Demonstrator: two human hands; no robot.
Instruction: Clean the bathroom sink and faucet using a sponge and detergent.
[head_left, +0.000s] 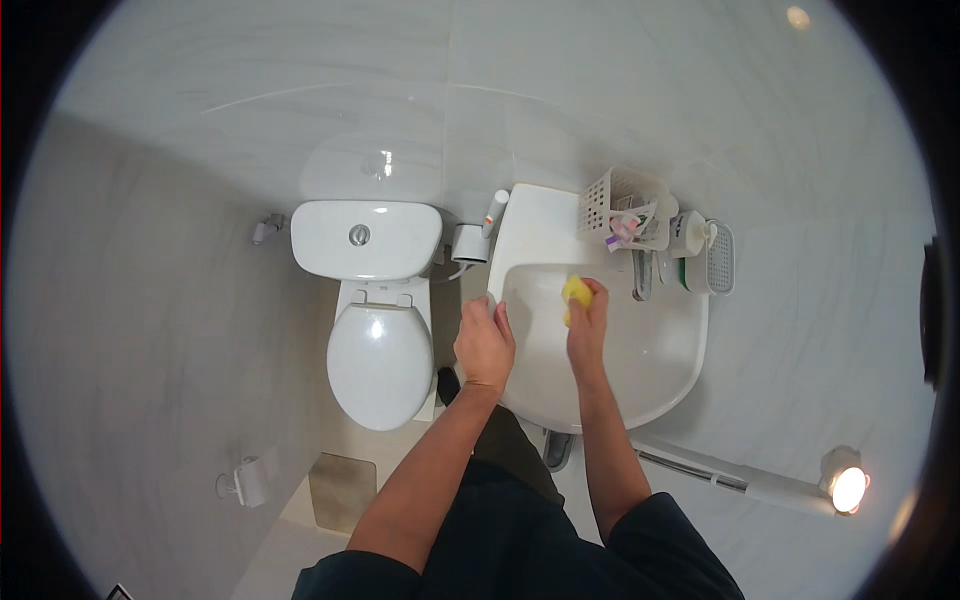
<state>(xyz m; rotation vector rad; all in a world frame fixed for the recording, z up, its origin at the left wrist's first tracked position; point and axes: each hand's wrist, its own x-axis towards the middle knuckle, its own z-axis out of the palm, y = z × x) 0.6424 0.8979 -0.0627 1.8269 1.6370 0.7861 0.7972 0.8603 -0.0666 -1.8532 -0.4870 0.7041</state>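
My right hand (589, 330) grips a yellow sponge (576, 291) over the basin of a white sink (645, 375), left of the metal faucet (642, 276). At the sink's left rim is my left hand (486, 345), its fingers curled around the edge. Whether it also holds something small there cannot be made out. Behind the faucet, a white perforated basket (595, 210) holds small tubes and packets. A white pump bottle (688, 234) stands to the right of the basket.
A white toilet (380, 367) with its lid down is left of the sink. Between them sits a white toilet brush holder (470, 244). A grey-topped caddy (720, 259) stands at the sink's right back corner. On the left wall hangs a toilet paper roll (253, 481).
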